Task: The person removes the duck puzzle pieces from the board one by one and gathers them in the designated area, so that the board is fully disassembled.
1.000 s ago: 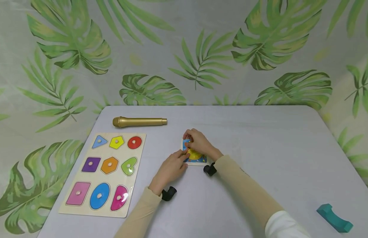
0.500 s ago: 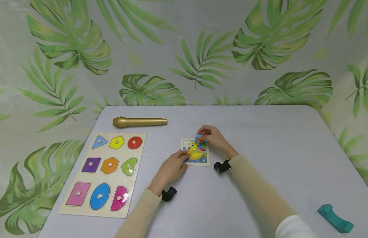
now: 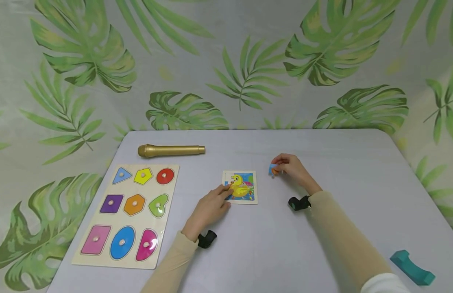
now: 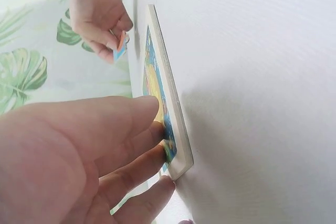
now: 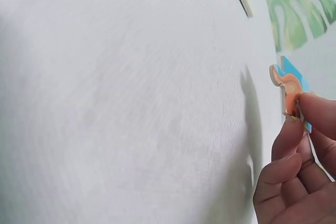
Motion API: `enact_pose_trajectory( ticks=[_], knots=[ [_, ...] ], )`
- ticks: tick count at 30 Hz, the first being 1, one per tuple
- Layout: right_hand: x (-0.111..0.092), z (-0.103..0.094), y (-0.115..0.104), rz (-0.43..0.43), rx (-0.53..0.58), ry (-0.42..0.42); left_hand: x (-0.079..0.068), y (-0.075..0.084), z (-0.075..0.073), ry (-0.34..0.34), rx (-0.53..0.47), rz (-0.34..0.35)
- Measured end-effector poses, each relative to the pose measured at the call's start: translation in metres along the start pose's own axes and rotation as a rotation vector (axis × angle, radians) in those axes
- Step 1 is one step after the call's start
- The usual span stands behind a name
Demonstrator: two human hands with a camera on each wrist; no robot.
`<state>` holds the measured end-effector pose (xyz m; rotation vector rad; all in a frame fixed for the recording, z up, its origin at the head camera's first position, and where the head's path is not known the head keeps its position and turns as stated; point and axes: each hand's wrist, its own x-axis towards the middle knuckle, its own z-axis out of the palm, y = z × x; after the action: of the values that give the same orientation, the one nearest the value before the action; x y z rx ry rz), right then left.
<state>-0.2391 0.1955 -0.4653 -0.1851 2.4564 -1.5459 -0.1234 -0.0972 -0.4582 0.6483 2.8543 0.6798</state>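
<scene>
A small square jigsaw puzzle (image 3: 245,202) with a yellow duck picture and a pale wooden frame lies on the table. A pale bare patch shows in its upper left corner. My left hand (image 3: 210,207) rests on the puzzle's left side, its fingers extended over the picture and frame (image 4: 176,106). To the right of the puzzle, my right hand (image 3: 294,169) pinches a blue and orange puzzle piece (image 3: 273,170) between thumb and fingers. In the right wrist view this piece (image 5: 291,90) is tilted and held above the table, its shadow below.
A large wooden peg board (image 3: 158,244) with several coloured shapes lies at the left. Behind it is a gold microphone (image 3: 171,150). A teal arched block (image 3: 412,268) sits at the front right. A leaf-patterned cloth (image 3: 245,81) hangs behind the table.
My right hand has lifted the blue and orange piece off the puzzle and carried it to the right. My left hand has stayed on the puzzle.
</scene>
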Motion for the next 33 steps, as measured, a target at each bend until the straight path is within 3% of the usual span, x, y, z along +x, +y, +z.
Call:
enact_pose_trajectory(
  ticks=[15,26,33],
  knots=[
    [0.003,0.009,0.000,0.002,-0.205,0.015,0.001,-0.001,0.002,0.016,0.013,0.017],
    [0.003,0.015,-0.002,-0.073,-0.408,0.054,0.001,0.001,0.003,0.049,0.029,0.045],
    [0.002,0.018,-0.003,-0.107,-0.450,0.067,0.003,0.001,0.006,0.074,0.033,0.078]
  ],
)
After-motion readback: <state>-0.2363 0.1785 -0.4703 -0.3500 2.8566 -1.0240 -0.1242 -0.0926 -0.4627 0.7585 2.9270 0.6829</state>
